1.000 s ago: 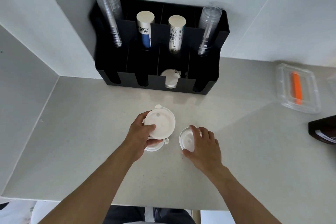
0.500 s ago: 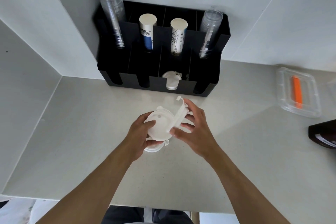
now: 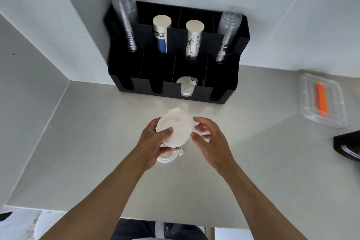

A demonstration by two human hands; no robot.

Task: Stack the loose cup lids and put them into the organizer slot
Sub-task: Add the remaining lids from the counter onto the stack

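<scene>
Left hand point(image 3: 153, 142) fingers point(image 3: 164, 132) clamped on the white lid stack point(image 3: 174, 130), thumb on top, held above the counter point(image 3: 87, 132). Right hand point(image 3: 209, 138) fingers point(image 3: 200, 122) apart, empty, just beside the stack's rim. One more lid point(image 3: 166, 158) lies on the counter under the left hand. To do it well: align tabs, press rims flush before lifting. Black organizer point(image 3: 224, 76) front slot holds lids point(image 3: 186, 86); the rear ones hold clear cups point(image 3: 227, 37) and paper cups point(image 3: 160, 35).
</scene>
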